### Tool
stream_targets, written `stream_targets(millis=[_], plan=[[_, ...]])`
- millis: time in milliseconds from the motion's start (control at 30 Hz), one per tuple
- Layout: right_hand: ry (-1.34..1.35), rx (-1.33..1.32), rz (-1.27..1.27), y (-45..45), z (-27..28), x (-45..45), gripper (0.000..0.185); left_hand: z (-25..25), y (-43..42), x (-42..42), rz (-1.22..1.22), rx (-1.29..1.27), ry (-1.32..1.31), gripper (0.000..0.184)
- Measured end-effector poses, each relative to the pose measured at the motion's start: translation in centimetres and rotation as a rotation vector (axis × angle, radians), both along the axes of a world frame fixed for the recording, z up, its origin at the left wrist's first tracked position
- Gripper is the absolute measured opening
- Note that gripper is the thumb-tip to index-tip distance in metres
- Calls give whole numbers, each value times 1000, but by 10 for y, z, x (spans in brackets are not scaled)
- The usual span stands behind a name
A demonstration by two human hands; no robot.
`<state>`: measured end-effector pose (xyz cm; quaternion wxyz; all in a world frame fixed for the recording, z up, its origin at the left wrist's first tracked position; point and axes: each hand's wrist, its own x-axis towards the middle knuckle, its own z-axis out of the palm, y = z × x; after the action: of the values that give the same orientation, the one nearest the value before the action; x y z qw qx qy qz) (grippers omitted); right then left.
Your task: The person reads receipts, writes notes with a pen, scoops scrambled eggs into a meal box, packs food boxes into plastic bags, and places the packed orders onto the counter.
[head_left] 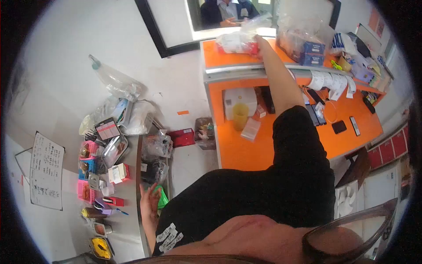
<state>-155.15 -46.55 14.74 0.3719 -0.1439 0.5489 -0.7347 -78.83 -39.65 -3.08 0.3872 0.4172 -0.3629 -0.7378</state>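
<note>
My right arm stretches up to the raised orange ledge. My right hand [260, 46] is closed on the side of a clear plastic bag [237, 42] with white and red contents, which sits on the ledge; my fingers are partly hidden behind it. Down at the left, by the edge of the grey counter, my left hand [150, 204] is open with its fingers apart, and I see nothing in it. A bright green item [162, 198] shows just beside that hand; whether they touch I cannot tell.
Beyond the window opening a person [229, 13] faces the ledge. A large clear bag [303, 35] with blue boxes [312, 53] stands to the right. Below lie an orange desk [281, 152], yellow cup [240, 116] and phones [339, 127]. Baskets [86, 191] line the grey counter [132, 229].
</note>
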Motion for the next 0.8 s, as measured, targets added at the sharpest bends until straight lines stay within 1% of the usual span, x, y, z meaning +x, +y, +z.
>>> stream_targets(millis=[100,133,200,233,267,300,367,433,467,500,533,567,600,633,667,700,733,800], plan=[[220,43,-123,-39,-26,-39,49,-26,18,39,120,100,-26,87],[508,255,-200,-53,-42,-66,62,-35,23,50,150,146,-36,87],[1026,697,-399,-47,-27,-55,76,-51,32,64,201,192,-35,87],[1115,741,-692,-40,-27,-28,83,-60,40,73,226,230,-38,87],[1220,719,-733,-30,-20,-18,80,-80,40,87,170,220,69,86],[1208,593,-861,-15,-1,26,69,-89,46,96,168,227,63,85],[1491,509,-831,-6,15,54,56,-101,44,98,162,234,65,84],[1558,498,-539,-13,11,47,51,-100,33,88,158,275,-113,83],[1582,492,-392,-15,11,40,49,-93,35,84,142,250,-118,84],[1755,471,-400,-20,1,24,48,-79,34,75,132,220,-122,86],[1926,430,-404,-26,-9,13,47,-87,29,78,110,204,-109,86],[1984,440,-395,-33,-17,3,44,-93,28,84,103,195,-101,86],[2042,448,-388,-37,-19,4,41,-89,24,79,89,172,-124,85],[2184,476,-329,-52,-25,-7,37,-78,22,77,88,167,-158,85],[2427,588,-207,-47,-25,-27,33,-61,20,74,75,206,-191,84],[2672,664,-108,-44,-25,-46,31,-69,17,83,42,202,-189,84],[2921,681,-34,-42,-24,-70,30,-74,15,92,35,217,-207,85],[2410,544,-195,-27,-8,16,41,-72,7,109,25,240,-277,84]])
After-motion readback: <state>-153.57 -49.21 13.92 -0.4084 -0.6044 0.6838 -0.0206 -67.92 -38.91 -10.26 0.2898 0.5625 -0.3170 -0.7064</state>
